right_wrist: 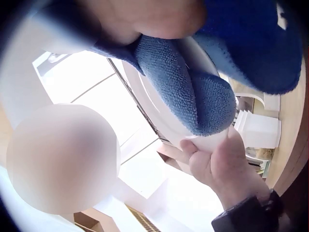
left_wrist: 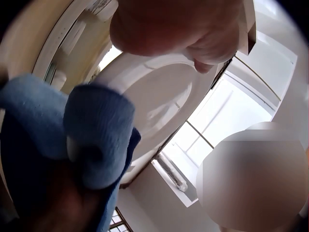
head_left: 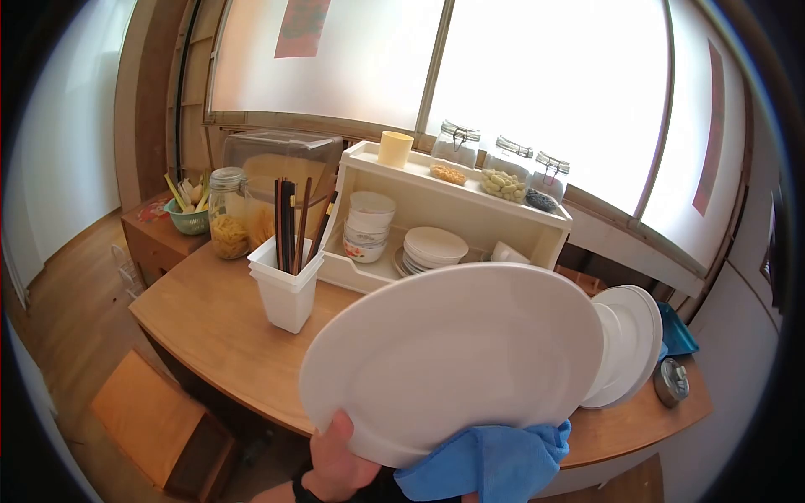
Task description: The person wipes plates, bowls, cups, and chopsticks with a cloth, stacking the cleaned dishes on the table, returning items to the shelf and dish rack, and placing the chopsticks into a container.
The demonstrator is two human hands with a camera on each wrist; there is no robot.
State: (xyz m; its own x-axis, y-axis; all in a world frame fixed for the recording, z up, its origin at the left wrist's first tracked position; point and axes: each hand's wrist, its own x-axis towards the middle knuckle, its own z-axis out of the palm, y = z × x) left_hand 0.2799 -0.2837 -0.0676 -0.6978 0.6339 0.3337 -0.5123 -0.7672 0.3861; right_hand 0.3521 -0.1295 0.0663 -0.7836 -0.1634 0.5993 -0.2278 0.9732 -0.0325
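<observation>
A large white oval plate (head_left: pixel 453 360) is held up, tilted, above the near edge of the table. My left hand (head_left: pixel 342 459) grips its lower left rim, thumb on the face; the right wrist view shows this hand (right_wrist: pixel 224 162) with fingers behind the rim. A blue cloth (head_left: pixel 495 461) covers the plate's lower right edge. My right hand (right_wrist: pixel 149 17) pinches the plate's edge through the cloth (right_wrist: pixel 169 82); in the head view it is mostly hidden beneath the cloth.
White plates (head_left: pixel 629 348) stand upright at the right, beside a metal tin (head_left: pixel 671 382). A white container of chopsticks (head_left: pixel 287 298) stands left of the plate. Behind are a shelf (head_left: pixel 457 194) with bowls (head_left: pixel 369 226) and jars, and a pasta jar (head_left: pixel 228 214). A wooden stool (head_left: pixel 155 419) is lower left.
</observation>
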